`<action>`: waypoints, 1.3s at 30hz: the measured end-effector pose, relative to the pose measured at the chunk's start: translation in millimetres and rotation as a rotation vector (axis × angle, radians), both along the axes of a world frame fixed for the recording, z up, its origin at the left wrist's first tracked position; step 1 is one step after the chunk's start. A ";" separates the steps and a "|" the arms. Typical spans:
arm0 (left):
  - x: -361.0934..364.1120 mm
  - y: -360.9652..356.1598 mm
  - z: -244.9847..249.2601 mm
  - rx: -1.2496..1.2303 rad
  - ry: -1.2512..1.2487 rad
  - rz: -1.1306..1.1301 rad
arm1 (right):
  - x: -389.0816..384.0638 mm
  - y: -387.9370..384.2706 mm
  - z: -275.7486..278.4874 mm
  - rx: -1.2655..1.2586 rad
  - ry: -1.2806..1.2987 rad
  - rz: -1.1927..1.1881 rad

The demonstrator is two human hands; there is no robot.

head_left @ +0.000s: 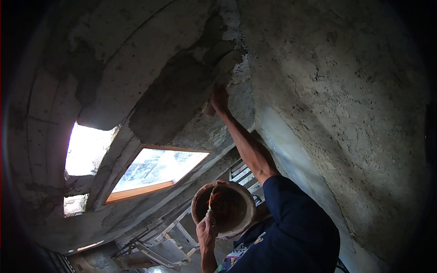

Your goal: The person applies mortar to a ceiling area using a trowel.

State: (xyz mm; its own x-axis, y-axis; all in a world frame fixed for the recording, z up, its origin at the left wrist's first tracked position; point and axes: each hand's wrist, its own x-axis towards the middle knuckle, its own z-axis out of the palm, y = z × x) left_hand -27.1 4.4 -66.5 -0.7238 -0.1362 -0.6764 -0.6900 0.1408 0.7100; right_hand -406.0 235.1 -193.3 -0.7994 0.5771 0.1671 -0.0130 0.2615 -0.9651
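My right hand is raised to the rough concrete ceiling. It grips the handle of a plastering tool, whose grey blade lies flat against a patch of wet mortar beside a beam edge. My left hand is lower, at chest height. It is closed on the yellow-green handle of a round, mortar-crusted bucket. The bucket's open mouth faces me and its inside is dark. My blue sleeve covers the right shoulder.
A rough plastered wall rises close on the right. A bright window with a wooden frame and a second opening lie to the left. Scaffold boards and rails show below.
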 end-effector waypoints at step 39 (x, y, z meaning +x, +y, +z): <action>7.8 -2.5 3.0 -0.028 0.001 -0.018 | -19.5 -20.3 -15.5 -0.235 0.131 -0.118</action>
State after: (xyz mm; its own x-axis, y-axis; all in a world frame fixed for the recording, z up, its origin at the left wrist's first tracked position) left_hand -19.2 1.9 -63.5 -0.7268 -0.1423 -0.6719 -0.6867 0.1732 0.7060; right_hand -425.4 214.8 -208.8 -0.7049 0.6999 0.1151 -0.1243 0.0379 -0.9915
